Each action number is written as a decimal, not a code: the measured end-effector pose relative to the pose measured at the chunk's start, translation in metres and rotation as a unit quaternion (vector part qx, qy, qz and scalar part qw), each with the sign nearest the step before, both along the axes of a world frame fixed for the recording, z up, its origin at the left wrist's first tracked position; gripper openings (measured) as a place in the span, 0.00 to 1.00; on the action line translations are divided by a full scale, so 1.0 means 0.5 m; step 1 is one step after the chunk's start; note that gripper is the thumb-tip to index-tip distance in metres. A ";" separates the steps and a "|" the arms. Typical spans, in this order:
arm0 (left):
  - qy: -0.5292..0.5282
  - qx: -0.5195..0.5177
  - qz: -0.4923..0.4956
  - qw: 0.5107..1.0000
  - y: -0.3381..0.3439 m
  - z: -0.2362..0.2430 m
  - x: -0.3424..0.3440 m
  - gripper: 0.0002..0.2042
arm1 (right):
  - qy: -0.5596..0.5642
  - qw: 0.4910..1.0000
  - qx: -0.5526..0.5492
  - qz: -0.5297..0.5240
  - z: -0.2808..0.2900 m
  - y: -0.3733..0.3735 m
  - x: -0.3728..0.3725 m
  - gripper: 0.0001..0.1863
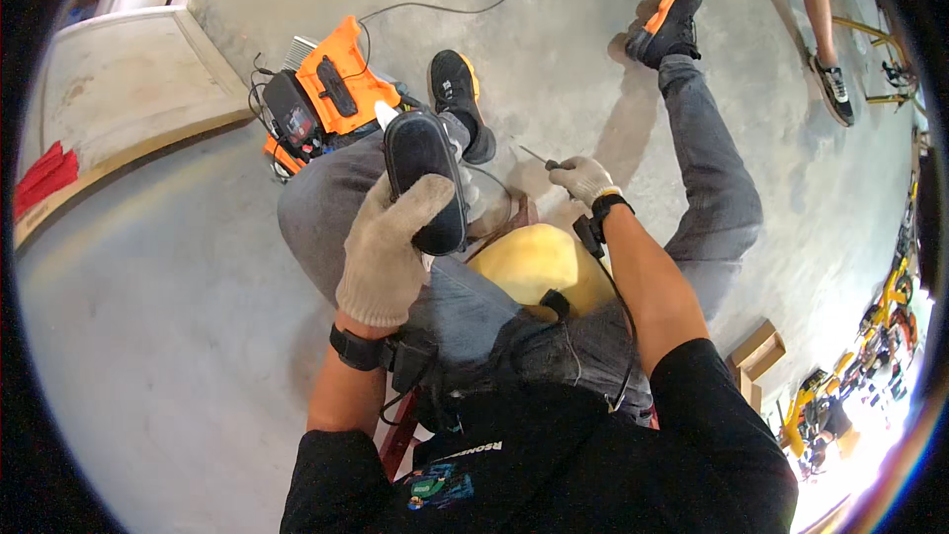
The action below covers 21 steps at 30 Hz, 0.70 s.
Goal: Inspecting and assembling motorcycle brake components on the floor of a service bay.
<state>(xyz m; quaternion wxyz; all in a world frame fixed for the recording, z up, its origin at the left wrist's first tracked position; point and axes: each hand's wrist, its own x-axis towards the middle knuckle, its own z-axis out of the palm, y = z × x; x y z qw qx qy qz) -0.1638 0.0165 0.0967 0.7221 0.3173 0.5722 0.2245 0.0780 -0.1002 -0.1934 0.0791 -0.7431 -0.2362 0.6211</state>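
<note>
My left hand (384, 262), in a pale knit glove, is closed round a black oval part (417, 143) with a raised rim. It holds this part tilted up above my left knee, thumb across its face. A small white piece (385, 115) shows at the part's upper edge. To the right, my gloved right hand (583, 179) grips a screwdriver (535, 154) by its dark handle, its thin shaft pointing up and left, apart from the black part. Just beyond the black part, an opened device with an orange panel (341, 79) and a dark box (289, 109) lies on the floor.
Between my legs is a smooth yellow rounded thing (542, 262). A black cable (445, 8) runs from the device across the floor. A pale board (138, 69) with a red cloth (46, 180) stands left. Another person's leg (817, 15) shows far right, and a cardboard box (759, 349) nearer.
</note>
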 end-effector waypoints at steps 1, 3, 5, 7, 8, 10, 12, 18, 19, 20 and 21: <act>-0.037 -0.068 0.043 0.996 0.002 -0.013 0.003 0.22 | -0.003 1.000 0.007 0.002 -0.015 0.003 0.003 0.32; -0.026 -0.096 0.054 0.994 0.005 -0.019 0.015 0.21 | 0.001 1.000 0.003 0.005 -0.034 0.009 0.000 0.32; 0.005 -0.099 0.056 0.994 0.006 -0.029 0.024 0.21 | -0.004 1.000 0.012 0.005 -0.049 0.014 0.000 0.32; 0.023 -0.094 0.041 0.994 0.007 -0.034 0.030 0.21 | 0.021 1.000 0.001 -0.018 -0.058 0.015 -0.009 0.31; 0.033 -0.080 0.026 0.996 0.010 -0.039 0.035 0.21 | 0.022 1.000 -0.002 -0.014 -0.066 0.017 -0.010 0.31; 0.057 -0.093 -0.003 0.994 0.015 -0.043 0.043 0.21 | 0.031 0.999 -0.032 0.011 -0.077 0.020 -0.005 0.33; 0.083 -0.102 -0.030 0.991 0.021 -0.042 0.050 0.21 | 0.025 0.999 -0.028 -0.005 -0.079 0.016 -0.014 0.32; 0.074 -0.125 -0.002 0.989 0.024 -0.049 0.053 0.20 | 0.010 1.000 -0.001 -0.024 -0.095 0.009 -0.015 0.32; 0.072 -0.087 -0.035 0.993 0.024 -0.053 0.052 0.21 | 0.007 1.000 0.009 -0.024 -0.100 0.005 -0.013 0.32; 0.070 -0.047 -0.067 0.994 0.025 -0.056 0.051 0.22 | 0.008 1.000 0.009 -0.024 -0.102 0.006 -0.013 0.32; 0.070 -0.046 -0.067 0.994 0.024 -0.058 0.056 0.22 | 0.014 1.000 0.000 -0.021 -0.103 0.008 -0.011 0.31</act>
